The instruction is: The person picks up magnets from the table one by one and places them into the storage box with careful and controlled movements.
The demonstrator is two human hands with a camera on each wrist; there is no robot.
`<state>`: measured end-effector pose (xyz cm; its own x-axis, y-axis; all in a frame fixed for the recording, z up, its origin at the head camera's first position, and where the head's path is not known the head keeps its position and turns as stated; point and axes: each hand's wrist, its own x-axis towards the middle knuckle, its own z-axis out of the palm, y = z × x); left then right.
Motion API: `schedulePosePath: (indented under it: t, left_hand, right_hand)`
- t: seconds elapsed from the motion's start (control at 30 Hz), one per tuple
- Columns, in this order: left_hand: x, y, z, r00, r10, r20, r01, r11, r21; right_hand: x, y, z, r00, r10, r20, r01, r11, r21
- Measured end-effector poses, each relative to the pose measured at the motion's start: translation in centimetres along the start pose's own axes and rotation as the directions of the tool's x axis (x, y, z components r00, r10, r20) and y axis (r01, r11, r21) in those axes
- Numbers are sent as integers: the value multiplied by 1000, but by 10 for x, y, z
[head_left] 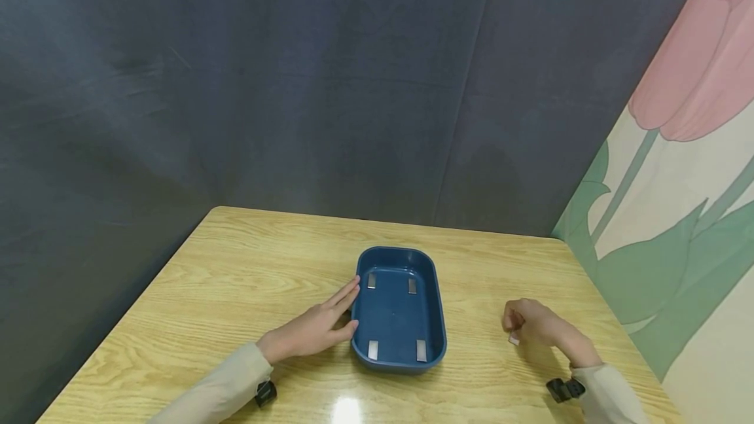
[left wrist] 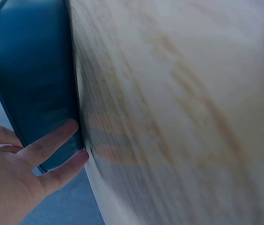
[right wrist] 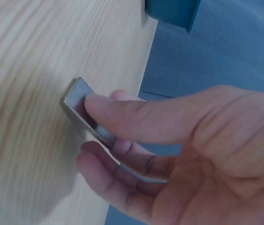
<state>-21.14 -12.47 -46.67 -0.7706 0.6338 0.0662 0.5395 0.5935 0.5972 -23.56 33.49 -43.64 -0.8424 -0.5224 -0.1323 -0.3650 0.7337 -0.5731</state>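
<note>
A blue rectangular tray with rounded corners stands on the table. Inside it lie several small silver metal plates, one toward each corner, among them a near-left plate and a near-right plate. My left hand rests its spread, straight fingers against the tray's left side; the left wrist view shows fingertips on the blue outer wall. To the right of the tray, my right hand pinches another small metal plate between thumb and fingers, close over the table.
The wood-grain table runs back to a dark curtain. Along the right side stands a wall painted with a pink tulip and green leaves. Each wrist wears a small black device, such as the right one.
</note>
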Motion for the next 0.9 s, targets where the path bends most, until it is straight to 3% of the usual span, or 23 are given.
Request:
schedulePosePath:
  t: [0.17,0.43,0.67,0.9]
  left_hand:
    - [0,-1,1,1000,6,0,-6,1000,4]
    - [-1,-3,2,1000,21,-7,-21,1000,6]
    - [-1,-2,2,1000,14,-4,-14,1000,-7]
    - [-1,-1,2,1000,6,-2,-6,1000,-15]
  right_hand:
    - [3,-1,2,1000,6,-2,-6,999,35]
    - [6,-5,4,999,6,-43,-6,1000,-8]
    - [8,-8,6,998,-4,-61,5,1000,15]
    - [12,-8,5,989,-68,-132,55,993,-101]
